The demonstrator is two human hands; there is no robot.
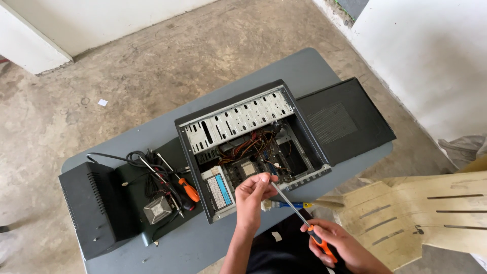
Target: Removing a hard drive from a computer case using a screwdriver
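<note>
Bare concrete floor (152, 66) and pale walls frame a grey rectangular counter (304, 66) set at an angle. On its far left sits a black boxy unit with ribbed vents (94, 208), parked out of the working zone. Just beside it, on a dark panel, a tangle of black cables (147, 170) lies with a small square silver heatsink (156, 209) and a spare orange-handled screwdriver (188, 190), all near the case and within easy reach.

Centre stage now: the open black desktop computer case (248, 147) lies on its side, so its circuit board and red-and-yellow wiring face straight up at the camera. A perforated metal drive cage runs along its far edge; a boxy power supply with a pale label (219, 192) sits at its near left corner.

The left hand (253, 195) hovers at the case's near rim, fingertips pressed together around the upper end of a long steel screwdriver shaft (288, 203), seemingly steadying the tip. The right hand (337, 241), lower right, is wrapped closed around that screwdriver's orange-and-black handle, the tool slanting up toward the board.

Right of the case, its black side panel with a mesh vent (345, 122) lies flat on the counter, overhanging the edge. A worn cream plastic chair (416, 213) stands at the right.
</note>
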